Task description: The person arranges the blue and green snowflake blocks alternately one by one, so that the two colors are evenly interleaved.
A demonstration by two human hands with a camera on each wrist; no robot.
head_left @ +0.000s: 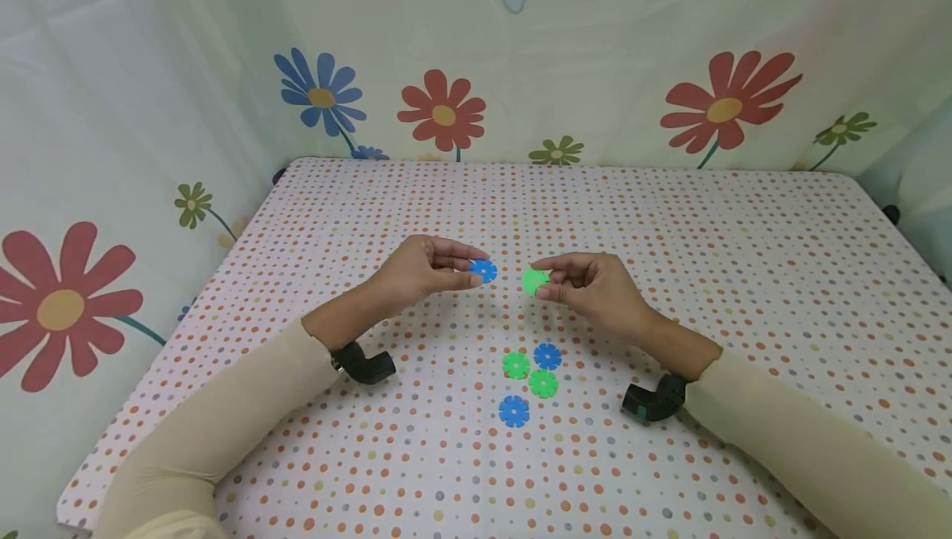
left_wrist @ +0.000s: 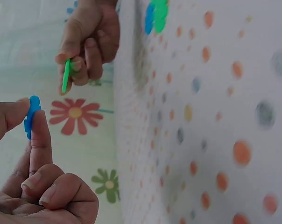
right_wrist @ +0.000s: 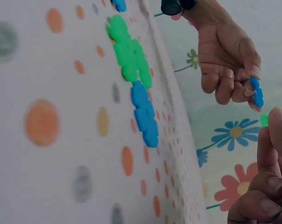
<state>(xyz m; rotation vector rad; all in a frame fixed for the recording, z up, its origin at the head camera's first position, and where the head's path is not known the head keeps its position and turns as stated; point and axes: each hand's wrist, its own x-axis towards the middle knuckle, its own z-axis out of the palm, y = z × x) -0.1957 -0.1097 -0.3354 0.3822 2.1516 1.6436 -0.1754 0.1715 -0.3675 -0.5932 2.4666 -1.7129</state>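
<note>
My left hand (head_left: 414, 276) pinches a blue notched plastic disc (head_left: 484, 271) between thumb and fingers, above the table. Facing it, my right hand (head_left: 604, 291) pinches a green notched disc (head_left: 534, 281) the same way. A small gap separates the two discs. In the left wrist view the blue disc (left_wrist: 33, 116) stands edge-on between thumb and finger, the green disc (left_wrist: 66, 75) farther off. Only a bit of the green disc (right_wrist: 264, 120) shows past the right fingers in the right wrist view.
Nearer me on the dotted table (head_left: 416, 456) lie two green discs (head_left: 516, 365) close to a blue disc (head_left: 548, 356). Another blue disc (head_left: 514, 412) lies just in front of them. A flowered curtain (head_left: 595, 35) hangs behind the table. Each wrist carries a black camera (head_left: 364, 364).
</note>
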